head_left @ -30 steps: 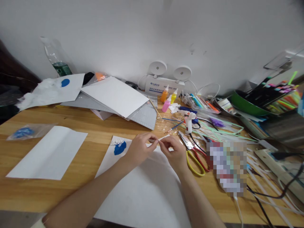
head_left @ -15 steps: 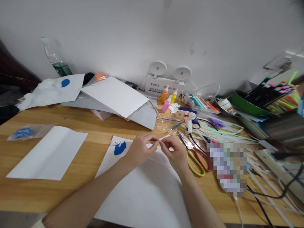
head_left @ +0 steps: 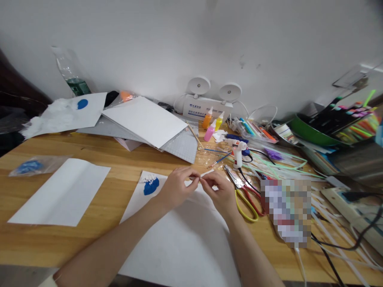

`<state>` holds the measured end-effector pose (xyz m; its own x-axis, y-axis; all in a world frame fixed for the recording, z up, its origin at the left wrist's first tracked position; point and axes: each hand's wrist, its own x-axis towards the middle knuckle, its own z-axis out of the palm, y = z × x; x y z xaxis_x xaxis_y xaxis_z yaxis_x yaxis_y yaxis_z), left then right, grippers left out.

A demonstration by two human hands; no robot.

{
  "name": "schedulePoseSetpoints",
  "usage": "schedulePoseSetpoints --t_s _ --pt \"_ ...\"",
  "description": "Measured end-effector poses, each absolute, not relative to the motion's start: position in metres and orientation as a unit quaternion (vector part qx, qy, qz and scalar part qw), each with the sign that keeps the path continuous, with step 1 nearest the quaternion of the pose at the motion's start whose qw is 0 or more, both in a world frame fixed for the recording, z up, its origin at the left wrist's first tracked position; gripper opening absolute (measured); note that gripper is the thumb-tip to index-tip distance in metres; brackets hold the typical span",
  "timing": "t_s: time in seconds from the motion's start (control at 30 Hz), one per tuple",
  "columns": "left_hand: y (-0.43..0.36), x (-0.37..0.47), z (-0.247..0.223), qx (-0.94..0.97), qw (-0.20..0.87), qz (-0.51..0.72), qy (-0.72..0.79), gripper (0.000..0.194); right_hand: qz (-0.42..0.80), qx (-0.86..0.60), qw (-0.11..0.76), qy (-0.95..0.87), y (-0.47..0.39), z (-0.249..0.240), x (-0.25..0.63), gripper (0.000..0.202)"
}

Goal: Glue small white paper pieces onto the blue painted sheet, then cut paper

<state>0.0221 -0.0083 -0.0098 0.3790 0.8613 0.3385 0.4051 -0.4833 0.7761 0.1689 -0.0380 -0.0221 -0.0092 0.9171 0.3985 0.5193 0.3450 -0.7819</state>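
Note:
My left hand (head_left: 182, 183) and my right hand (head_left: 220, 189) meet fingertip to fingertip over a large white sheet (head_left: 179, 243). Both are closed in a pinch. What lies between the fingertips is too small and hidden to name. A thin white piece (head_left: 208, 173) shows just behind the fingers; whether it is held, I cannot tell. On the sheet's upper left corner is a blue patch (head_left: 151, 186) with small white bits along its top. Scissors with yellow and red handles (head_left: 245, 203) lie beside my right hand.
A white glue gun (head_left: 238, 153) stands beyond the scissors, near small paint bottles (head_left: 210, 130). At left lie a folded white paper (head_left: 60, 195) and a bag of blue material (head_left: 30, 167). A power strip (head_left: 356, 223) and cables run along the right.
Both hands stay almost in the same place, with only a slight shift of the right fingertips. The objects on the table have not moved.

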Motion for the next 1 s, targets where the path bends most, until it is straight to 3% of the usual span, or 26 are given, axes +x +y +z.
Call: schedulePoseSetpoints --t_s 0.73,1.0 --pt "-0.0066 0.0215 -0.0123 0.772 0.308 0.379 0.406 0.01 0.177 -0.516 0.504 -0.67 -0.0378 -0.0263 0.1673 0.009" --pt "-0.0075 0.0212 -0.0066 0.756 0.327 0.38 0.421 0.008 0.186 -0.537 0.478 -0.67 -0.0377 -0.0199 0.1684 0.005"
